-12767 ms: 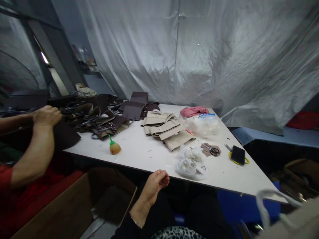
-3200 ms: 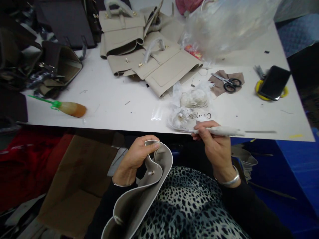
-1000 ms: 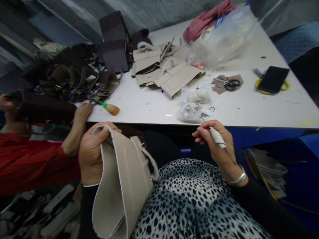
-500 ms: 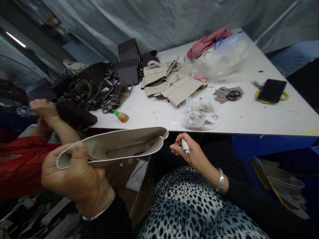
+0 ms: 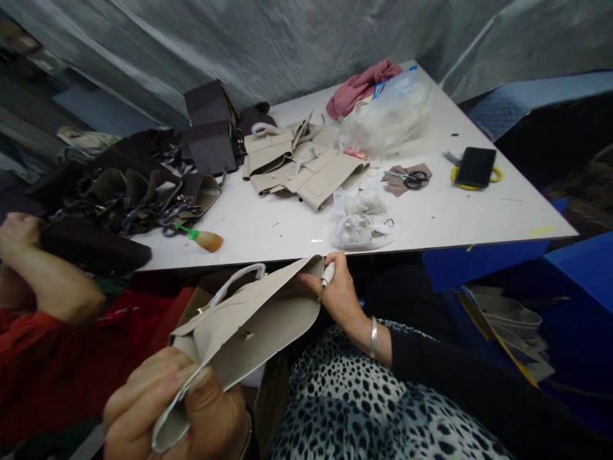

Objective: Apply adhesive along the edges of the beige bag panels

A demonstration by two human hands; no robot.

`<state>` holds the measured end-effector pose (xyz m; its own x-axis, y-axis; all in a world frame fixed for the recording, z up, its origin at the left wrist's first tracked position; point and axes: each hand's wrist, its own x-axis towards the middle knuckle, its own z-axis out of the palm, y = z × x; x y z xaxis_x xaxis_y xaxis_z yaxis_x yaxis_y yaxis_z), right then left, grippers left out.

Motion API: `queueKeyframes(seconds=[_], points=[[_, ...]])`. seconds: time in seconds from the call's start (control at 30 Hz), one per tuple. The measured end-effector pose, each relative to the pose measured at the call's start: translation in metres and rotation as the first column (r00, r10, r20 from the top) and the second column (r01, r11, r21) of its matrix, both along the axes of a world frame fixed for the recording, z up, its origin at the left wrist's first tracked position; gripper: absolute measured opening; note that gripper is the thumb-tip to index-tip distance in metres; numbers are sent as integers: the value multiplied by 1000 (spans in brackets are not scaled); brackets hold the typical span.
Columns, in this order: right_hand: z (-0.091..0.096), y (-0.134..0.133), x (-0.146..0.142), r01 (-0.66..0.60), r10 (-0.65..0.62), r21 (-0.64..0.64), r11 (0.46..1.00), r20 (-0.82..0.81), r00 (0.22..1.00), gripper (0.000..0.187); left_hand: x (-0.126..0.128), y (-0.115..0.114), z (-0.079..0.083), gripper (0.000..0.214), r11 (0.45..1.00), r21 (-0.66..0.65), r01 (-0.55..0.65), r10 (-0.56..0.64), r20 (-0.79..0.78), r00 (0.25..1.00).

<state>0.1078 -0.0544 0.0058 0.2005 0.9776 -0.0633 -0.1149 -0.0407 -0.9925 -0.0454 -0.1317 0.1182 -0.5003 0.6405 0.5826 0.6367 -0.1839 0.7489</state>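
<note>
My left hand [image 5: 177, 409] is closed on the near end of a beige handbag [image 5: 249, 326], which lies tilted across my lap below the table edge. The bag's handle and a small gold clasp face up. My right hand [image 5: 335, 294] grips a thin tool with a white taped handle [image 5: 327, 275] and touches the bag's far corner. Both hands sit in front of the white table [image 5: 460, 211].
On the table lie beige bags [image 5: 297, 169], dark brown bags [image 5: 143, 185], plastic bags of small parts [image 5: 361, 223], scissors [image 5: 409, 179], a phone on a yellow ring [image 5: 475, 167], a pink cloth [image 5: 359, 86] and a green-capped bottle [image 5: 204, 238]. A co-worker's arm in a red sleeve [image 5: 43, 294] works at the left.
My left hand has turned the beige bag so its front with handle and clasp faces up. My right hand has moved left and up to the bag's far corner.
</note>
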Motion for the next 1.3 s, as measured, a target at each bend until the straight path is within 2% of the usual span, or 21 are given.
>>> queueKeyframes(seconds=[0.1, 0.17, 0.27, 0.33, 0.37, 0.47, 0.57, 0.67, 0.8, 0.9, 1.03, 1.2, 1.3], points=[[0, -4, 0, -29, 29, 18, 999, 24, 999, 51, 1, 6, -3, 24, 998, 37, -54, 53, 20, 998], [0, -7, 0, -37, 36, 33, 999, 43, 998, 48, -2, 9, -7, 24, 988, 107, -108, 106, 29, 994], [0, -8, 1, -39, 37, 48, 998, 42, 998, 42, -9, 6, -18, 22, 935, 290, -203, 183, 95, 979], [-1, -9, 2, -31, 29, 43, 999, 31, 999, 39, -15, 3, -27, 20, 913, 327, -243, 192, 181, 965], [-1, -10, 3, -29, 28, 44, 999, 29, 999, 37, -17, 1, -32, 19, 918, 299, -261, 194, 236, 952], [0, -17, 8, -56, 50, 91, 994, 61, 997, 33, -27, -1, -48, 19, 952, 103, -289, 224, 410, 884], [2, -27, 12, -102, 84, 134, 986, 131, 988, 30, -44, 0, -68, 23, 965, -37, -261, 246, 481, 841], [2, -36, 15, -150, 120, 143, 978, 194, 974, 26, -74, -2, -90, 26, 956, -195, -219, 277, 362, 890], [0, -44, 14, -236, 185, 176, 956, 266, 946, 23, -117, -12, -107, 31, 888, -416, -198, 252, 78, 965], [0, -47, 12, -308, 235, 219, 926, 305, 923, 18, -139, -15, -110, 29, 846, -490, -208, 241, 4, 971], [-1, -47, 11, -346, 269, 231, 909, 308, 913, 14, -149, -13, -120, 29, 802, -570, -178, 205, -18, 979], [-5, -41, 16, -312, 262, 191, 931, 246, 933, 17, -150, -9, -138, 38, 812, -575, -101, 184, 87, 979], [-7, -38, 20, -246, 205, 176, 953, 226, 952, 22, -148, -9, -139, 43, 815, -576, -57, 168, 141, 976]])
